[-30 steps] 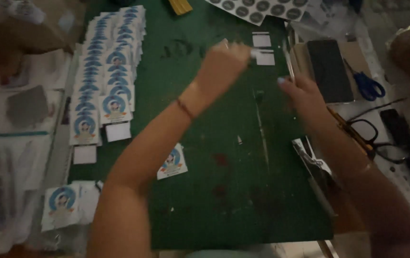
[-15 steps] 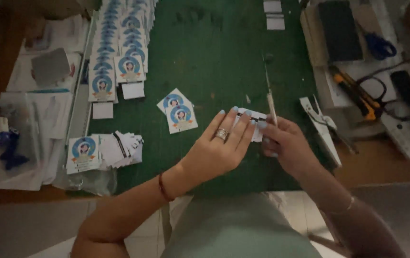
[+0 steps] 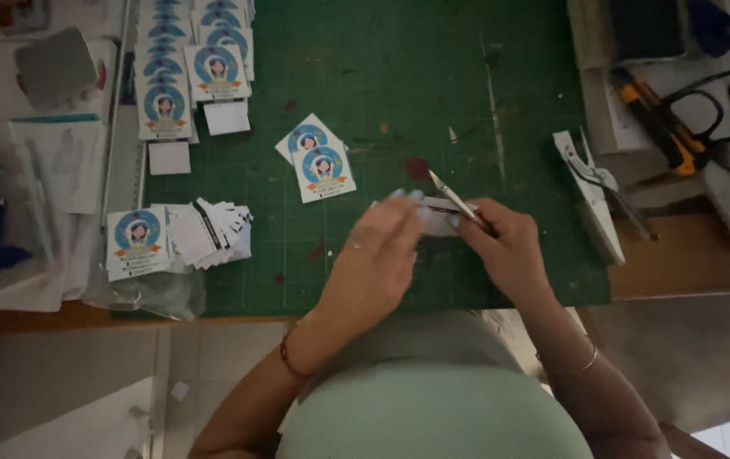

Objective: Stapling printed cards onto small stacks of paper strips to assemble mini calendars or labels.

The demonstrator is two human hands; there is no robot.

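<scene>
I note the green cutting mat (image 3: 382,102) on the table (image 3: 696,255), rows of printed cards (image 3: 186,76) along its left side. Step in hand, as I judge it: trimming a small white card (image 3: 435,218). My left hand (image 3: 379,259) presses flat on it, fingers extended. My right hand (image 3: 509,251) grips a craft knife (image 3: 454,198), blade raised. The next cut calls for fingertips kept off the blade line.

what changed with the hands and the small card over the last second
Both hands came down from the far end of the green cutting mat to its near edge. The left hand now presses a small white card flat, and the right hand holds a craft knife over it. The two loose stickers, the sticker rows and the fanned stack stayed put.
</scene>
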